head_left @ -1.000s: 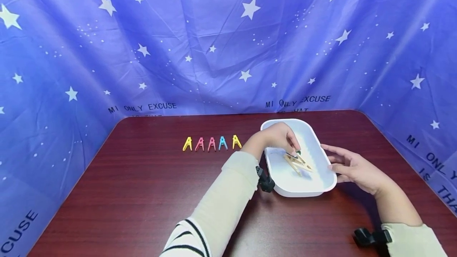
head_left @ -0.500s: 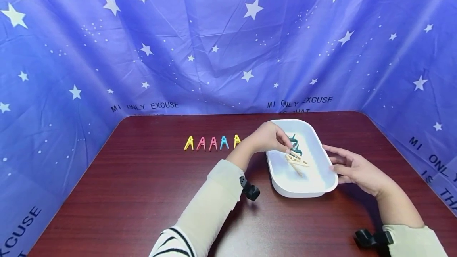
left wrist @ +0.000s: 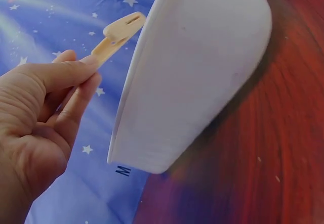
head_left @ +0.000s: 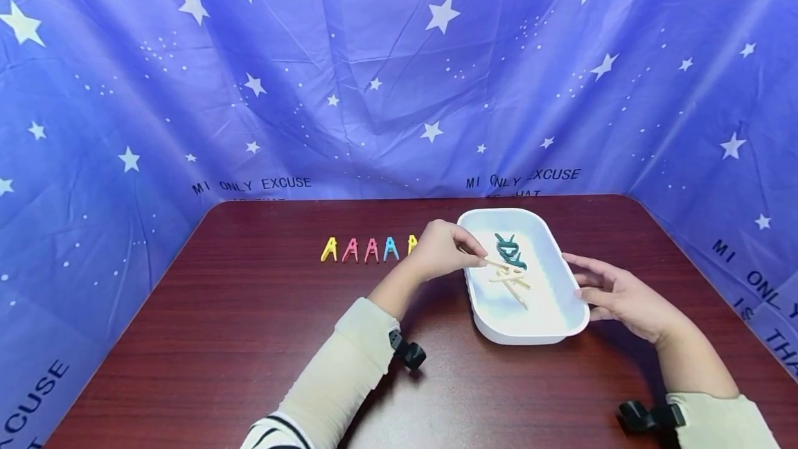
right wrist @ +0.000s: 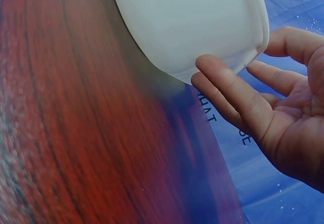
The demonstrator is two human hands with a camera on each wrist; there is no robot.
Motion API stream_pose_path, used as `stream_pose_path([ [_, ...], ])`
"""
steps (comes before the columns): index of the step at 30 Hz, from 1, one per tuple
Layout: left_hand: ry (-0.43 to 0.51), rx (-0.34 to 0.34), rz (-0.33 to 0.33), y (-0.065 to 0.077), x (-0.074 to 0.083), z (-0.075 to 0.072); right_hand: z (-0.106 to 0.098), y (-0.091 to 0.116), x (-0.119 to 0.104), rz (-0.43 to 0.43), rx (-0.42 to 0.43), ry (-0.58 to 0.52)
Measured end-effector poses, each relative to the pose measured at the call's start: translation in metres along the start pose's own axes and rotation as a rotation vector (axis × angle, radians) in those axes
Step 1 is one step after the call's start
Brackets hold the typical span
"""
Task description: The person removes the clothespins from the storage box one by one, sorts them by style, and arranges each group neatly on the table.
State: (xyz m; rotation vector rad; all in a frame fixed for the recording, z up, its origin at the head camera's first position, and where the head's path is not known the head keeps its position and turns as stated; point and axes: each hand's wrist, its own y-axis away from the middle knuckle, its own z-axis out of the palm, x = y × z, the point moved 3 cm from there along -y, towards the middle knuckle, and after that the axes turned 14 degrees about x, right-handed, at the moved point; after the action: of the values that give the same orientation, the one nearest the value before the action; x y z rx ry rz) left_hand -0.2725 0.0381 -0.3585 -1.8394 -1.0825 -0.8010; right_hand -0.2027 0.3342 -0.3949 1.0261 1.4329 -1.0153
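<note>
White plastic tub with rounded corners (head_left: 548, 324) is our landmark: behind it hangs a wide blue-violet cloth backdrop with white stars (head_left: 349, 40), and beneath it spreads a dark red wood-grained bench (head_left: 249, 324). We see a person's two arms in light beige sleeves, one reaching in from either side of the tub, each with a small black fitting (head_left: 408, 350) at the cuff.

At the tub's right side, the right hand (head_left: 623, 296) has its fingers mostly straight and spread, resting against the outer wall and rim. At its left side, the left hand (head_left: 442, 251) pinches a pale wooden clothespin (left wrist: 124, 27) between thumb and fingers, its free end reaching over the tub's inside; we cannot tell whether it touches the others below.

Inside the tub, we find more pale wooden clothespins (head_left: 516, 295) lying crossed, beside dark green clips (head_left: 508, 247). Left of the tub, five A-shaped clips (head_left: 371, 250) stand in a row: yellow, pink, pink, blue, and a yellow one that the left hand partly hides.
</note>
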Motion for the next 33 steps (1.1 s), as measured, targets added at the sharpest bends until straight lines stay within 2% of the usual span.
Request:
stream_pose_path([
  [7, 0.108, 0.146, 0.027, 0.013, -0.007, -0.016, 0.0, -0.001, -0.001, -0.006, -0.01, -0.013],
  [13, 0.141, 0.239, 0.019, 0.026, -0.014, -0.027, 0.0, -0.001, -0.001, -0.007, -0.002, -0.003],
  [20, 0.094, 0.326, 0.025, 0.042, -0.026, -0.041, 0.001, 0.0, 0.001, 0.001, -0.009, -0.002],
  [27, 0.104, 0.378, -0.012, 0.057, -0.042, -0.055, 0.0, 0.0, 0.001, -0.002, -0.006, -0.008],
  [33, 0.035, 0.424, -0.043, 0.068, -0.054, -0.065, 0.0, -0.001, 0.0, -0.004, -0.018, -0.02],
])
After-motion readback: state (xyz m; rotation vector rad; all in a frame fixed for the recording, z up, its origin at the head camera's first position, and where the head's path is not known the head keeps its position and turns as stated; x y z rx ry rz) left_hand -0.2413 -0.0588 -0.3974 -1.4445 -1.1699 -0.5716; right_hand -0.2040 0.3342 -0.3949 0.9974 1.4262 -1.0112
